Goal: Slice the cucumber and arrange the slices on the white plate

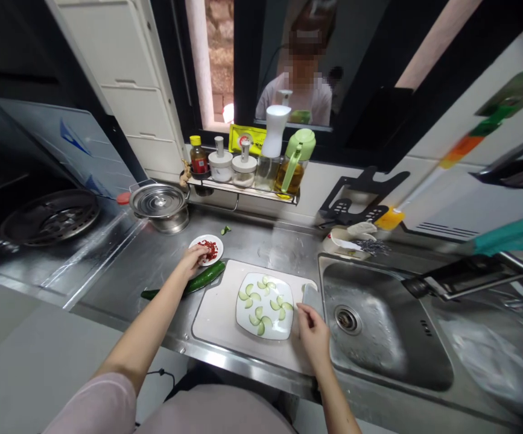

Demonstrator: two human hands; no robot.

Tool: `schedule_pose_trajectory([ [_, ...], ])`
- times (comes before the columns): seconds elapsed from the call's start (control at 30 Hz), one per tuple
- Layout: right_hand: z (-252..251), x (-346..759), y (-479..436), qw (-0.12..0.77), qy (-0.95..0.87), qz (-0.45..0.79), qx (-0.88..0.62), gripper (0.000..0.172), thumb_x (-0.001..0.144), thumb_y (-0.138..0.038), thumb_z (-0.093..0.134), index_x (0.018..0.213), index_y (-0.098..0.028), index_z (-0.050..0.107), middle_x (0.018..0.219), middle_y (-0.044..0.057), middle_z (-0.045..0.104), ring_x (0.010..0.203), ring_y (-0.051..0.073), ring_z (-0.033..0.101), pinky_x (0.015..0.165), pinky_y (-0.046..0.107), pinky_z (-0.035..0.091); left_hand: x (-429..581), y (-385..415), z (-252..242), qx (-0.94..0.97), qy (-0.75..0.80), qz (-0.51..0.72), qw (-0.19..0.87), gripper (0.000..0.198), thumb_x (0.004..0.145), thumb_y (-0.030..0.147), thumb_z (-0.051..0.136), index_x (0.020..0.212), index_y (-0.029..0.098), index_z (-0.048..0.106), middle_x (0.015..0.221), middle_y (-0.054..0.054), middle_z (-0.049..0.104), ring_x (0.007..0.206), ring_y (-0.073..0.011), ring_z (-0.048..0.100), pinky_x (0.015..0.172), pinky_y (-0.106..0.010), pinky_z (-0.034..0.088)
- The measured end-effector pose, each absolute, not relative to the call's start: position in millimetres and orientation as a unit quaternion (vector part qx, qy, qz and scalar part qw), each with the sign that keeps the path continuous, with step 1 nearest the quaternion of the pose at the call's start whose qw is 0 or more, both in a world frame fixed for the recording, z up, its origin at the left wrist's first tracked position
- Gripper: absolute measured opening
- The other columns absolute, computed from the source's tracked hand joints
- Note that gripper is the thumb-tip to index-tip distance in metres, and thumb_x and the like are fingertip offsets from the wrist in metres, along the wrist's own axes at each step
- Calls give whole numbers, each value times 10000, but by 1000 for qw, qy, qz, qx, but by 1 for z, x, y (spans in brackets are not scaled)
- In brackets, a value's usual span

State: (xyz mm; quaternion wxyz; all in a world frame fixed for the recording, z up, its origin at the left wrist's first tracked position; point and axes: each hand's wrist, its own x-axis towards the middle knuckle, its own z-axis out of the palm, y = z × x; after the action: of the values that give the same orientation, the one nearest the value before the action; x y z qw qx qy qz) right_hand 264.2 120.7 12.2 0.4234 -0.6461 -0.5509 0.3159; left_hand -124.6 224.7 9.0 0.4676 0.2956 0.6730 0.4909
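Note:
My left hand (193, 260) reaches over a small white dish (219, 242) of tiny red pieces (207, 246), its fingertips pinched together among them. Whether they are chopped chilli or berries I cannot tell. Just below that hand lies a dark green cucumber (204, 278), partly behind my forearm. On the pale cutting board (216, 322) stands a squarish white plate (245, 322) with several pinwheels of thin green-edged slices (261, 320). To its right, my right hand (312, 331) has its fingers curled together; anything in them is hidden. Beyond them rests a grey blade (312, 296).
A steel sink (388, 331) lies right of the board. Behind are a condiment rack (252, 185) with bottles and jars, and green scraps (225, 230). A lidded steel pot (166, 208) and a stove (53, 217) are at left. A window (297, 60) reflects a person.

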Motion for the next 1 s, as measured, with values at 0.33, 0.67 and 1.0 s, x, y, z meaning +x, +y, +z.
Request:
schedule_pose_trajectory([
  [0.33,68,202,152,398,-663,324,-545,292,846,-384,506,911,-187,713,850,69,707,689,167,579,671,283,464,-59,192,52,396,561,437,581,279,625,371,726,781,165,618,790,-37,674,626,-90,552,529,-192,395],
  [0.67,73,167,167,302,-752,331,-483,141,858,-254,536,837,-218,670,830,24,617,792,156,556,720,261,415,-21,177,66,569,470,339,583,241,667,340,734,751,138,634,608,30,562,575,-78,491,579,-203,379],
  [1.0,53,182,154,283,-757,336,-485,95,810,-207,541,729,-206,590,761,4,584,737,145,512,666,245,380,-5,169,50,544,427,309,653,278,637,325,776,794,138,643,662,1,611,629,-90,549,617,-204,417],
])
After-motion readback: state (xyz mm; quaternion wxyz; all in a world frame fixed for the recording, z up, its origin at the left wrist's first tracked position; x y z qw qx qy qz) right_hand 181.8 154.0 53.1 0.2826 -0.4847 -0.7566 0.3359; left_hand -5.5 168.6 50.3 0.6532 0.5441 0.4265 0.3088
